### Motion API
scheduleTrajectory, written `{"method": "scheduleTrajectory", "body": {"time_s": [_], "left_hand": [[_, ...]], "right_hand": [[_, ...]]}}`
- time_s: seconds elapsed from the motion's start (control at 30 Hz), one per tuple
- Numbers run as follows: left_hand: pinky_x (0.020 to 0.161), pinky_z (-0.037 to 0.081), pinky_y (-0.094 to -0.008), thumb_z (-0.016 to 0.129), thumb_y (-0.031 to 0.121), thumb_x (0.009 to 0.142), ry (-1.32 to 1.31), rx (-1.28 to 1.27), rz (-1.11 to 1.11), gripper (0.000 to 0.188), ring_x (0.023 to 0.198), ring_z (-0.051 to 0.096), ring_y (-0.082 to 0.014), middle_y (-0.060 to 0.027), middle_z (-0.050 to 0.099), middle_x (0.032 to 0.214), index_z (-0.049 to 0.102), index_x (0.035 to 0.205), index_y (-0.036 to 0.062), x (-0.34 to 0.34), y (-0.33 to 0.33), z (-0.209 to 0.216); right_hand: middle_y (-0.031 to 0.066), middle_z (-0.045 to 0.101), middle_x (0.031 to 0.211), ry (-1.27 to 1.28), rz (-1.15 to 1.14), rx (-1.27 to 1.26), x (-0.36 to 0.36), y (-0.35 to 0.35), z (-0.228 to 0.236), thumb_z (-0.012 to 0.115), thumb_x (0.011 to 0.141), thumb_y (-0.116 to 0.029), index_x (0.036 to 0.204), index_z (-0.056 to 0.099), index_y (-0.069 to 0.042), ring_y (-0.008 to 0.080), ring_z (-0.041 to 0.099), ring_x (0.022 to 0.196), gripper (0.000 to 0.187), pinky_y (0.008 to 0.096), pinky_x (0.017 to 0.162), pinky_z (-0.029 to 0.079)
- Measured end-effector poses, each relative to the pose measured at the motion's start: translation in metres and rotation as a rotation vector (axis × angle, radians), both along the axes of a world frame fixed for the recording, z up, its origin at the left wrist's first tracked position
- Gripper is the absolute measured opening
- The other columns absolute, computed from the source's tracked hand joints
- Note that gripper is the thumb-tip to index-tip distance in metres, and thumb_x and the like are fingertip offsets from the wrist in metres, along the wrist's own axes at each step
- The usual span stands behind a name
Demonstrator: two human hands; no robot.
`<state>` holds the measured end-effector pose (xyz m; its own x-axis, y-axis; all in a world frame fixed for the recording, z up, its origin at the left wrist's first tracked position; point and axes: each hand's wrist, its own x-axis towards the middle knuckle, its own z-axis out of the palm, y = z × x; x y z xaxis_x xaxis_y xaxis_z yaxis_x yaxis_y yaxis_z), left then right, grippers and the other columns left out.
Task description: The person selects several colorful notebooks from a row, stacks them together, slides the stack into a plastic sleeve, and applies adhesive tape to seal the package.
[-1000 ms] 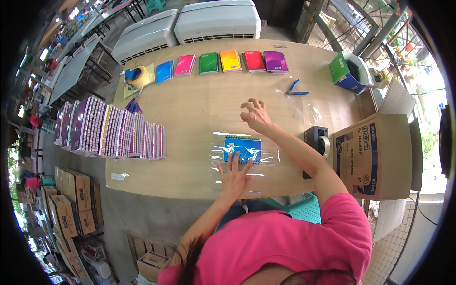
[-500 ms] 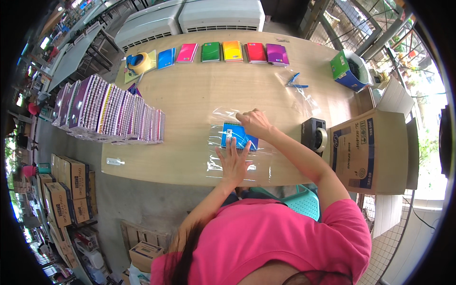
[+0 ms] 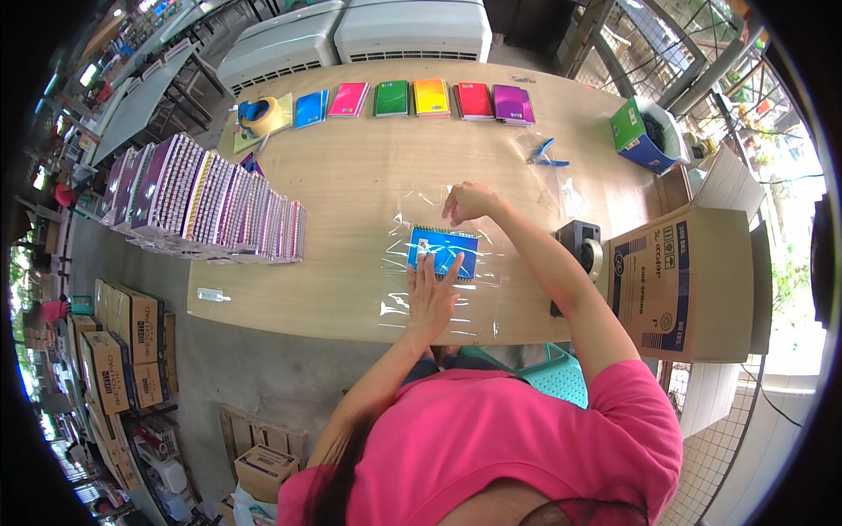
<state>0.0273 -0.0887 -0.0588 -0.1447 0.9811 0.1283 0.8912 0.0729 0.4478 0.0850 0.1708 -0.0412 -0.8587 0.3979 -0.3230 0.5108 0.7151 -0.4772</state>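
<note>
A blue spiral notebook point(image 3: 467, 256) lies on a sheet of clear plastic film point(image 3: 399, 302) near the table's front edge. My left hand point(image 3: 431, 294) rests flat on the notebook, fingers spread, pressing its lower left part. Just beyond the notebook's coil, my right hand point(image 3: 472, 202) is closed with bent fingers at the far part of the film. It appears to grip the film, though the fingertips are partly hidden. A black tape dispenser point(image 3: 576, 241) stands right of my right forearm.
Colourful notebooks, among them a green one point(image 3: 391, 98), line the table's far side. Stacked wrapped notebooks point(image 3: 202, 202) stand left. A tape roll point(image 3: 265, 117) lies far left. Blue-handled snips point(image 3: 545, 153), a small green-and-blue box point(image 3: 645, 136) and an open carton point(image 3: 693, 280) are right.
My right hand has moved away from the notebook's upper edge, toward the far side. The film's far part now reaches farther out. My left hand stays on the notebook.
</note>
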Motion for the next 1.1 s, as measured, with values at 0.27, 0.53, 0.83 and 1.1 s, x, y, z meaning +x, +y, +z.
{"method": "scheduleTrajectory", "body": {"time_s": [0.27, 0.53, 0.83, 1.1], "left_hand": [[0.113, 0.023, -0.0609, 0.085, 0.024, 0.069, -0.021, -0.004, 0.000, 0.086, 0.144, 0.016, -0.0502, -0.0287, 0.008, 0.157, 0.045, 0.144, 0.0328, -0.008, 0.000, -0.007], [0.113, 0.015, -0.0660, 0.077, 0.026, 0.077, 0.105, 0.007, 0.088, 0.076, 0.144, 0.008, -0.0541, -0.0336, 0.001, 0.157, 0.044, 0.145, 0.0159, 0.005, 0.016, -0.039], [0.111, 0.010, -0.0699, 0.079, 0.028, 0.074, 0.072, -0.187, 0.127, 0.095, 0.144, 0.002, -0.0556, -0.0355, 0.000, 0.156, 0.030, 0.151, 0.0052, 0.009, 0.025, -0.031], [0.111, 0.015, -0.0704, 0.071, 0.009, 0.076, 0.183, 0.324, -0.033, 0.030, 0.145, 0.022, -0.0357, -0.0051, 0.032, 0.156, 0.075, 0.099, 0.0289, -0.093, 0.053, 0.037]], "right_hand": [[0.0065, 0.062, 0.087, 0.498, -0.050, 0.403, 0.019, -0.091, -0.011, 0.063, 0.073, -0.007, 0.082, 0.073, -0.011, 0.0256, 0.065, 0.080, 0.014, 0.0402, 0.063, 0.054], [0.0098, 0.057, 0.078, 0.556, -0.231, 0.394, 0.016, -0.127, -0.035, 0.062, 0.067, -0.003, 0.072, 0.065, -0.005, 0.0297, 0.061, 0.080, 0.006, 0.0416, 0.065, 0.051], [0.0069, 0.057, 0.079, 0.537, -0.256, 0.392, 0.012, -0.143, -0.037, 0.064, 0.067, -0.007, 0.075, 0.066, -0.006, 0.0280, 0.060, 0.082, 0.008, 0.0422, 0.072, 0.050], [0.0109, 0.056, 0.110, 0.345, -0.229, 0.609, 0.045, -0.174, -0.030, 0.060, 0.079, -0.009, 0.127, 0.056, 0.000, 0.0306, 0.052, 0.121, 0.049, 0.0538, 0.109, 0.033]]}}
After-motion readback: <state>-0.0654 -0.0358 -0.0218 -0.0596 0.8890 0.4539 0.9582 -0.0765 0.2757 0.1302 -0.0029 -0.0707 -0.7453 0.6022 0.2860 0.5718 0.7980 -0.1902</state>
